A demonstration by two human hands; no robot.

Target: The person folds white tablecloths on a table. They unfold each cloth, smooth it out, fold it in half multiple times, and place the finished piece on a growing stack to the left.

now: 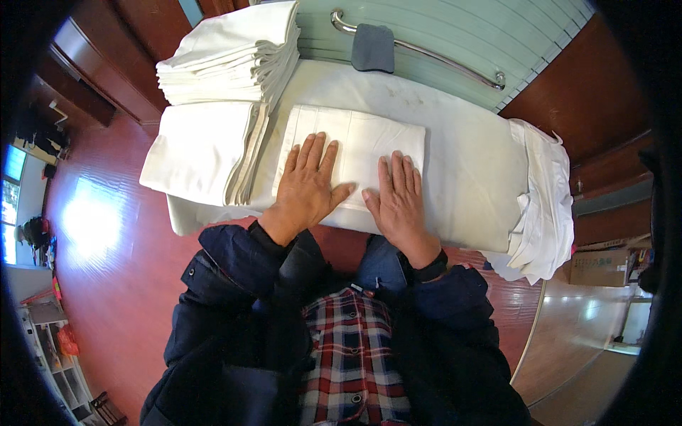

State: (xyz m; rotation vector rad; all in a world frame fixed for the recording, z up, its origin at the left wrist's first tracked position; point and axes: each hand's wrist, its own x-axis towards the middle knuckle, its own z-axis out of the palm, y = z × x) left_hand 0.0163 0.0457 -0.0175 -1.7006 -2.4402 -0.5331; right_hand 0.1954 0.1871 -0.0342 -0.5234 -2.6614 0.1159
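A folded white cloth lies flat on a padded table with a pale cover. My left hand rests palm down on the cloth's left part, fingers spread. On its right part lies my right hand, also palm down, with the thumb held away from the fingers. Neither hand grips anything. To the left of the cloth is a lower stack of folded white cloths. Behind that rises a taller stack of folded white cloths.
Several loose white cloths hang over the table's right end. A metal rail on the pale green wall carries a grey cloth. A cardboard box stands at the right. Reddish flooring extends to the left, with a shelf unit beyond.
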